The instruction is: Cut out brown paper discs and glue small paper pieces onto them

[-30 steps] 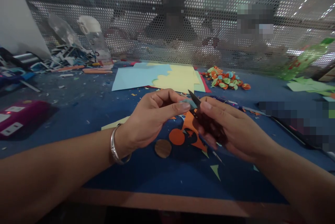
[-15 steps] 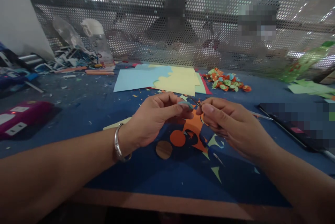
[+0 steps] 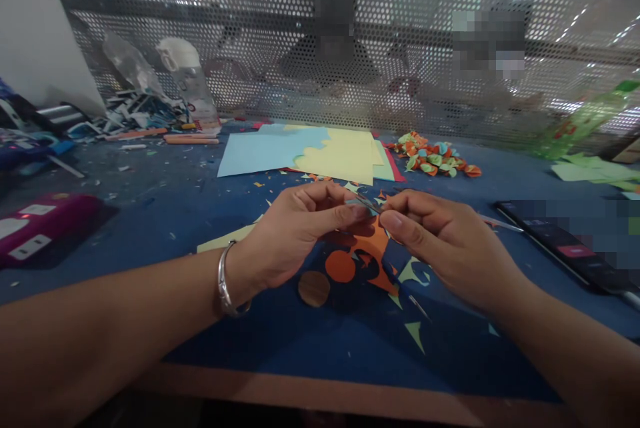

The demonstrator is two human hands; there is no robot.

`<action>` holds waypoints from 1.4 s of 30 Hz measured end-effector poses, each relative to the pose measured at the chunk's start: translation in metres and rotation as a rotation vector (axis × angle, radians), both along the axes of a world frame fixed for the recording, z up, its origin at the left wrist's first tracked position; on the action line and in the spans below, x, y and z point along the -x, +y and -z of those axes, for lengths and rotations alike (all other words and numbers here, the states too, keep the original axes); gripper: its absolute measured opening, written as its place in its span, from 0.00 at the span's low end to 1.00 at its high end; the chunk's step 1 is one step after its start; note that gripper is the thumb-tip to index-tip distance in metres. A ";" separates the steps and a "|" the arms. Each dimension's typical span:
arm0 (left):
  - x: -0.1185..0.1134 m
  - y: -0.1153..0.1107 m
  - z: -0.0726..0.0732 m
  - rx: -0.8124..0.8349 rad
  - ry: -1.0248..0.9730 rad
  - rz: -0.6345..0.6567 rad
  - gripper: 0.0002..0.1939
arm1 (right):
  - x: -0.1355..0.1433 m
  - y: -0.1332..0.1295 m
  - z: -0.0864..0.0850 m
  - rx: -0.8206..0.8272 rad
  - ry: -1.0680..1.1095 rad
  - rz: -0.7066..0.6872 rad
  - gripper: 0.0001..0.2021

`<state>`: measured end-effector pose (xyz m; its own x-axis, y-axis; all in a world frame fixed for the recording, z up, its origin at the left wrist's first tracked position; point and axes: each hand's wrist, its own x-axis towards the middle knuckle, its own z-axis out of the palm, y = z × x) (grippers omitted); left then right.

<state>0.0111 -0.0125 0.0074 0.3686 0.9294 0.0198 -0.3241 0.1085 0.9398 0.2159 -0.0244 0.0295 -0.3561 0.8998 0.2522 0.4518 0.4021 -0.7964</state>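
Note:
Between the thumb and fingers of my left hand (image 3: pixel 313 228) is a small blue-green paper piece (image 3: pixel 366 202). My right hand (image 3: pixel 427 228) pinches a thin pointed metal tool (image 3: pixel 371 205), its tip lying against that paper. The fingertips of both hands almost meet, and they partly hide the paper and the tool's kind. Beneath them on the blue table are an orange paper offcut (image 3: pixel 373 241), an orange paper disc (image 3: pixel 341 266) and a brown round disc (image 3: pixel 314 289).
Coloured paper sheets (image 3: pixel 270 151) lie behind my hands, with a pile of rolled paper flowers (image 3: pixel 435 156) to their right. A phone (image 3: pixel 560 245) lies at right, a magenta box (image 3: pixel 47 225) at left. A clear bottle (image 3: pixel 193 85) stands by the perforated panel (image 3: pixel 250 35).
My right hand has shifted slightly left, closer to my left hand. The tool's tip now lies over the paper, and the paper is tilted differently between my left fingers.

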 end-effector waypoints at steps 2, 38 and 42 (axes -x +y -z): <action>0.000 0.000 0.000 -0.001 0.001 -0.010 0.10 | 0.001 0.000 -0.001 -0.002 0.001 -0.005 0.19; 0.002 0.001 0.004 -0.066 0.009 -0.008 0.09 | -0.002 0.000 -0.002 -0.006 -0.050 -0.013 0.20; 0.001 0.000 0.001 -0.054 0.005 -0.010 0.10 | -0.003 0.000 -0.002 -0.017 -0.055 -0.014 0.20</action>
